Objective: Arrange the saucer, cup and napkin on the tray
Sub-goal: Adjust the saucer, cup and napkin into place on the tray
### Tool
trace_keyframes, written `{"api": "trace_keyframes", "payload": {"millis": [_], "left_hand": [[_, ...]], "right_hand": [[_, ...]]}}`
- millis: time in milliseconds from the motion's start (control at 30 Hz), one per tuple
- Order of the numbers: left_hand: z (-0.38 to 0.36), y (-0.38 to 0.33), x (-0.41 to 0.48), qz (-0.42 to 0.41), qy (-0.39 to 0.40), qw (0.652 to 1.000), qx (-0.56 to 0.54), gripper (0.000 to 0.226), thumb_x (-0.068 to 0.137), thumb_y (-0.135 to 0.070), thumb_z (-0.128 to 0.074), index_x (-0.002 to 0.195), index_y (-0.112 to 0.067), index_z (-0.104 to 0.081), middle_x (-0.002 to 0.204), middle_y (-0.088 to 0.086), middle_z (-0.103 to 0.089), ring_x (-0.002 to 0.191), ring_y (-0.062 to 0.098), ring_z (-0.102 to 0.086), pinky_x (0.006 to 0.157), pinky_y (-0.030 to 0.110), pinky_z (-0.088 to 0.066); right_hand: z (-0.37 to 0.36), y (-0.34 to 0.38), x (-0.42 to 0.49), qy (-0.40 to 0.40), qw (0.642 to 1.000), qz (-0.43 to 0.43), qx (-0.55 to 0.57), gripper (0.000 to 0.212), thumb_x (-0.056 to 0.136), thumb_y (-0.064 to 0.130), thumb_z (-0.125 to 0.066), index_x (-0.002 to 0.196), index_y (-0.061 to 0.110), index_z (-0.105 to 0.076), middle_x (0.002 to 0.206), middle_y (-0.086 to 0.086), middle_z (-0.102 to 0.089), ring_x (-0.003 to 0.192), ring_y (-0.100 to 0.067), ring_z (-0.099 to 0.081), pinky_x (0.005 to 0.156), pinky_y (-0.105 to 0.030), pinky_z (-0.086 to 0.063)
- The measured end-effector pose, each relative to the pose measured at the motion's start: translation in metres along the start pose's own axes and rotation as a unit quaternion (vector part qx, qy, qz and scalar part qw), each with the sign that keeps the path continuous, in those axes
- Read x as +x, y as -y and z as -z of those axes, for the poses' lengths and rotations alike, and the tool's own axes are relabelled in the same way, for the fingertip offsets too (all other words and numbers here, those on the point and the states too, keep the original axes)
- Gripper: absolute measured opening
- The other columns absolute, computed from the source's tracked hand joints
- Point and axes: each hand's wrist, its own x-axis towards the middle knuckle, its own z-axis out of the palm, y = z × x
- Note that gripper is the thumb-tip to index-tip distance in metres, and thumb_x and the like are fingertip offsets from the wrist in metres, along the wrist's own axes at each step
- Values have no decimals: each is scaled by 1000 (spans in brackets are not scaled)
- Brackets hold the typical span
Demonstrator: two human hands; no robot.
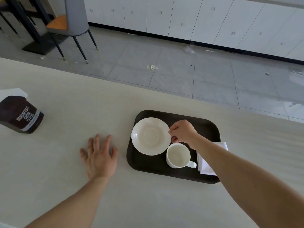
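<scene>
A dark brown tray (204, 125) lies on the pale table. On its left half rests a white saucer (150, 136), and my right hand (182, 132) pinches the saucer's right rim. Just in front of the saucer stands an empty white cup (178, 155), upright, its handle pointing right. A folded white napkin (204, 165) lies at the tray's right side, partly hidden under my right forearm. My left hand (99, 155) lies flat on the table left of the tray, fingers spread, holding nothing.
A dark Hershey's cocoa pouch (21, 115) lies at the table's left edge beside white paper. The table's far edge runs diagonally behind the tray. Beyond are a tiled floor with litter, a chair (74, 22) and white cabinets.
</scene>
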Motion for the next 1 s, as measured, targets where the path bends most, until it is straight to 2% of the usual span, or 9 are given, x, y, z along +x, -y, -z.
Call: {"api": "trace_keyframes", "payload": {"millis": [133,367,700,833,1000], "left_hand": [[2,-2,-1,1,-4,1000,-1,50,91,-42,-50,140,-35,-47,156,5,-36,148,28,-22,117,57,-10],[2,-2,-2,1,-3,1000,12,51,91,-43,-49,141,-36,-46,156,5,-35,148,28,-21,118,57,-10],[-1,0,0,-1,-11,1000,20,51,90,-43,-50,140,-36,-47,155,4,-37,147,28,-23,117,58,-12],[-2,0,-1,0,-13,1000,20,51,90,-43,-50,140,-37,-47,155,4,-37,147,28,-24,117,58,-12],[-4,2,1,-1,-12,1000,21,51,90,-44,-49,140,-37,-45,155,4,-37,147,27,-23,116,57,-11]], "right_hand": [[1,-1,5,-11,999,-10,30,8,91,4,-67,87,11,-71,68,-10,-74,52,-20,-73,54,-28,-61],[2,-3,14,-31,997,-20,62,10,91,3,-66,85,11,-70,62,-8,-73,52,-20,-73,56,-30,-63],[-5,-2,20,-47,992,-38,114,8,92,4,-65,91,8,-71,69,-11,-75,59,-23,-76,70,-42,-65],[-7,-4,18,-59,988,-46,133,8,91,7,-66,87,10,-72,68,-8,-76,57,-22,-75,67,-39,-65],[-4,-1,15,-33,987,-54,148,3,90,12,-71,90,9,-71,72,-12,-76,59,-24,-76,65,-37,-65]]}}
